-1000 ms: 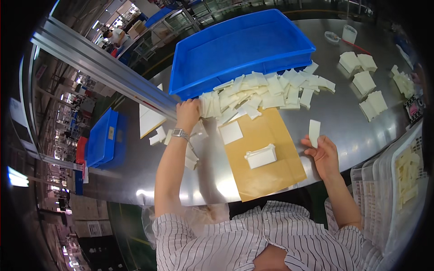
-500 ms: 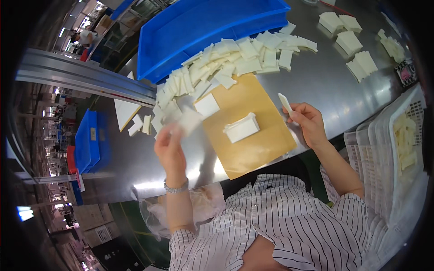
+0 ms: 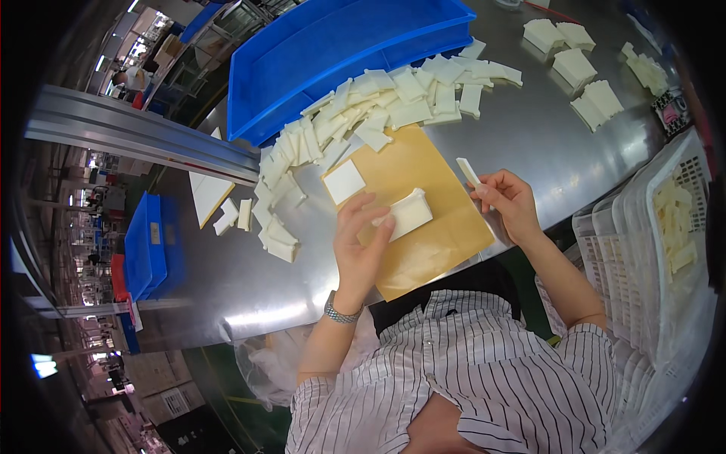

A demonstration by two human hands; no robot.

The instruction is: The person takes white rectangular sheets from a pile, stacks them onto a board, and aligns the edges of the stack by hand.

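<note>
My left hand [image 3: 358, 246] is over the brown paper sheet [image 3: 442, 253], its fingers apart around the near-left end of a white plastic piece [image 3: 413, 216] lying there. That piece is a flat block with small knobs at its corners. Whether the fingertips touch it I cannot tell. Between the thumb and fingers of my right hand [image 3: 510, 206] is a thin white plastic piece [image 3: 468, 172], held upright just off the paper's right edge. A white square pad [image 3: 345, 181] rests on the paper's upper left.
Beyond the paper curves a heap of similar white pieces [image 3: 355, 113], with a blue tray [image 3: 355, 38] behind it. Stacked pieces [image 3: 573, 68] stand at the far right. White baskets [image 3: 631, 234] sit at the table's right edge. A metal rail [image 3: 144, 136] crosses the left side.
My left hand has let go of a white piece at the heap's left end and moved right to the piece on the paper. My right hand still holds its piece, nearly unmoved.
</note>
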